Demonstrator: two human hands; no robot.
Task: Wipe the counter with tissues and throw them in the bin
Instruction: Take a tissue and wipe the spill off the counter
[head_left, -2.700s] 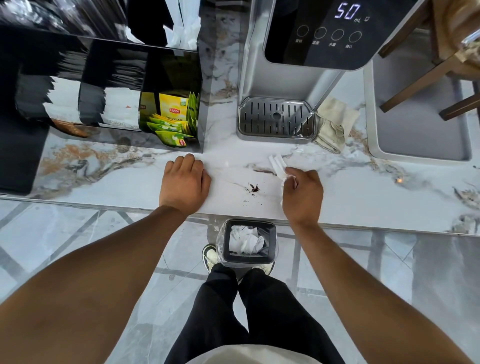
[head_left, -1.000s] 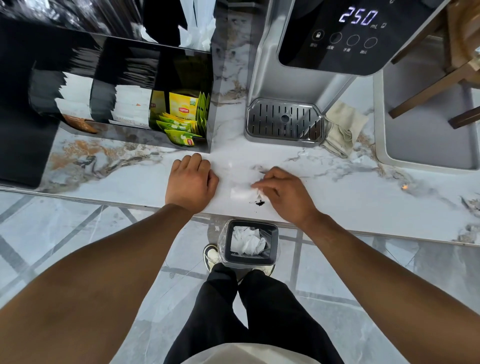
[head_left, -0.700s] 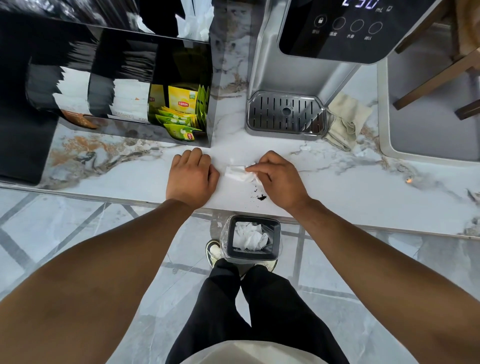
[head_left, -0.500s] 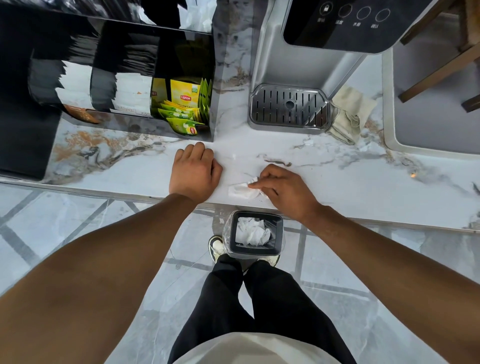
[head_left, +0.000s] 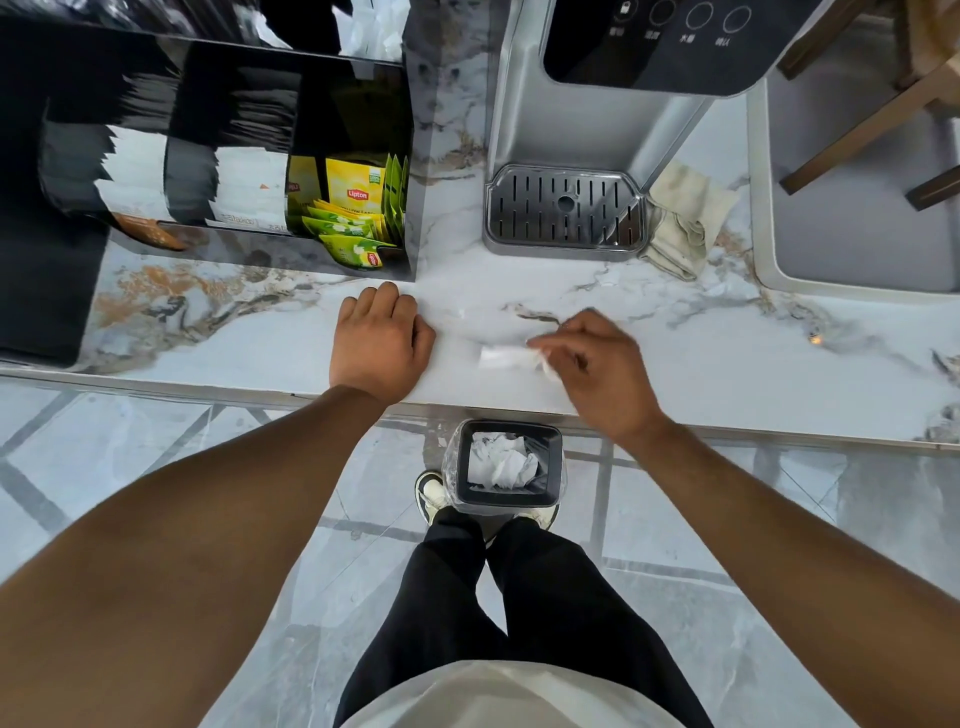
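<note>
The tissue (head_left: 506, 357) lies crumpled on the marble counter (head_left: 727, 364), near the front edge and directly above the bin (head_left: 509, 470) on the floor, which already holds white wads. The right hand (head_left: 597, 374) pinches one end of it with its fingertips (head_left: 540, 343), blurred, so the grip looks light and narrow, likely gathering it to lift. The left hand (head_left: 379, 343) rests flat and empty on the counter beside it, probably as a brace while leaning over. No dark specks show on the stone around the tissue.
</note>
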